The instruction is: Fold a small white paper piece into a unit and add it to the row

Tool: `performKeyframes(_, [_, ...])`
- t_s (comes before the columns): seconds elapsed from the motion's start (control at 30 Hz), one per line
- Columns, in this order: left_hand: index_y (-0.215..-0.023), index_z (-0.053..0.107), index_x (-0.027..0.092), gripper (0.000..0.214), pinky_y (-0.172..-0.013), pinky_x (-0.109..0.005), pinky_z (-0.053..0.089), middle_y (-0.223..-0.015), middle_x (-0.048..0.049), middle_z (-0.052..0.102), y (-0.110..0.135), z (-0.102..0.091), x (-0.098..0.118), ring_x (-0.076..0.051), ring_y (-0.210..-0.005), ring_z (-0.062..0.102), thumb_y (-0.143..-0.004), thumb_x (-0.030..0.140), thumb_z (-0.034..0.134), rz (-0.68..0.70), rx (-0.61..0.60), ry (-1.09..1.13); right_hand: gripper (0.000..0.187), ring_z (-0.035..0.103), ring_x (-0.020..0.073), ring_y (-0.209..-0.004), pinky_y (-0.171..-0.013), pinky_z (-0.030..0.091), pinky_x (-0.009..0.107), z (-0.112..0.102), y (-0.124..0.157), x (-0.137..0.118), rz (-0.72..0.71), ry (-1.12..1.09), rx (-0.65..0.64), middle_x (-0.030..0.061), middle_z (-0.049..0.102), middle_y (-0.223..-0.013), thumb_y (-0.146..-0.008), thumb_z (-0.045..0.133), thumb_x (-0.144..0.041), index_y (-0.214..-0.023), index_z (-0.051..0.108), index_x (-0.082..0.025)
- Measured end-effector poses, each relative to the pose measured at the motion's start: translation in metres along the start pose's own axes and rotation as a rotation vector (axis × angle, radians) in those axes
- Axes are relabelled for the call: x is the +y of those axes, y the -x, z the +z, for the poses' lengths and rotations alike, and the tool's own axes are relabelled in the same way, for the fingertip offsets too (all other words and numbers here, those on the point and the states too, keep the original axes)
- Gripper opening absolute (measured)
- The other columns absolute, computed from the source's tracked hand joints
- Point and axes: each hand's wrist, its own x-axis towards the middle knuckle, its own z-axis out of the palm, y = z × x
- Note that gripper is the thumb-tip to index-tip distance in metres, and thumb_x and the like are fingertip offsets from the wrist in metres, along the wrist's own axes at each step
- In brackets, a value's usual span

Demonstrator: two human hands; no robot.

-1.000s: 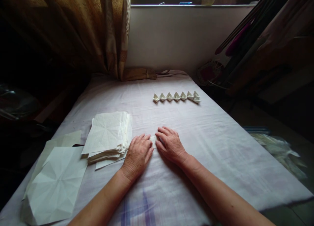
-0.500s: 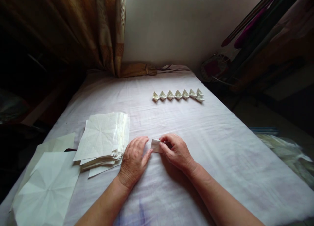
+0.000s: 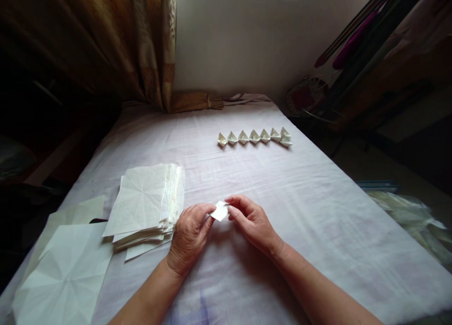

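Between my two hands is a small folded piece of white paper (image 3: 221, 211), lifted a little off the cloth. My left hand (image 3: 189, 231) pinches its left corner between thumb and fingers. On the opposite side, the thumb and forefinger of my right hand (image 3: 251, 221) close on its right edge. Just beyond my left wrist lies a stack of creased paper sheets (image 3: 141, 198). Farther back, a row of small folded paper shapes (image 3: 254, 136) with pointed tops runs across the cloth.
A larger sheet with star-like creases (image 3: 65, 278) lies at the near left, overlapping another sheet (image 3: 72, 212). A pale cloth (image 3: 318, 231) covers the surface. A gold curtain (image 3: 148, 47) hangs at the back left, and plastic-wrapped items (image 3: 413, 217) lie beyond the right edge.
The folded paper has been raised and turned, showing a brighter face with a corner upward. My left fingers, spread beside it before, have closed on its left corner.
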Motion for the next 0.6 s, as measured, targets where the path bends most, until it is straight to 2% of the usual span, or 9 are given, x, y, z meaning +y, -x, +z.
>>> performKeyframes(0.13, [-0.104,0.063,0.024,0.017,-0.083,-0.031,0.052,-0.099,-0.0031,0.069,-0.002,0.000,-0.003,-0.017,-0.092,0.065,-0.097,0.020,0.049,-0.032,-0.006,0.063,0.017,0.063,0.0141,-0.073,-0.067,0.052,0.026,-0.003,0.002,0.000,-0.130,0.146,0.001,0.0033,0.069,-0.087,-0.088,0.056,-0.028,-0.097,0.069,-0.021])
performKeyframes(0.2, [-0.105,0.065,0.024,0.019,-0.080,-0.030,0.053,-0.098,-0.0036,0.067,-0.002,0.000,-0.002,-0.017,-0.090,0.065,-0.096,0.019,0.049,-0.044,0.000,0.052,0.013,0.063,0.0137,-0.071,-0.065,0.052,0.025,-0.004,0.003,0.000,-0.201,0.230,0.006,0.0023,0.068,-0.083,-0.087,0.058,-0.024,-0.093,0.069,-0.021])
performKeyframes(0.4, [-0.123,0.058,0.023,0.030,-0.081,-0.033,0.053,-0.099,-0.0055,0.065,0.000,-0.003,0.005,-0.019,-0.090,0.062,-0.093,0.026,0.057,0.022,0.087,-0.079,0.016,0.062,0.0137,-0.072,-0.066,0.049,0.024,-0.009,0.003,-0.007,-0.566,0.633,0.126,0.0038,0.068,-0.081,-0.094,0.054,-0.019,-0.093,0.069,-0.022])
performKeyframes(0.5, [-0.118,0.062,0.023,0.025,-0.075,-0.029,0.053,-0.091,-0.0037,0.066,0.000,-0.004,0.006,-0.017,-0.082,0.062,-0.095,0.027,0.055,0.020,0.033,-0.070,0.022,0.060,0.0148,-0.073,-0.067,0.047,0.025,-0.010,0.004,-0.013,-0.622,0.869,0.123,0.0042,0.068,-0.080,-0.096,0.051,-0.020,-0.088,0.071,-0.023])
performKeyframes(0.6, [-0.112,0.065,0.022,0.021,-0.075,-0.029,0.052,-0.091,-0.0037,0.067,-0.001,-0.003,0.004,-0.016,-0.082,0.063,-0.097,0.025,0.051,-0.009,-0.020,-0.060,0.027,0.058,0.0155,-0.072,-0.067,0.044,0.027,-0.008,0.006,-0.013,-0.619,0.948,0.040,0.0045,0.067,-0.079,-0.097,0.047,-0.019,-0.084,0.070,-0.023])
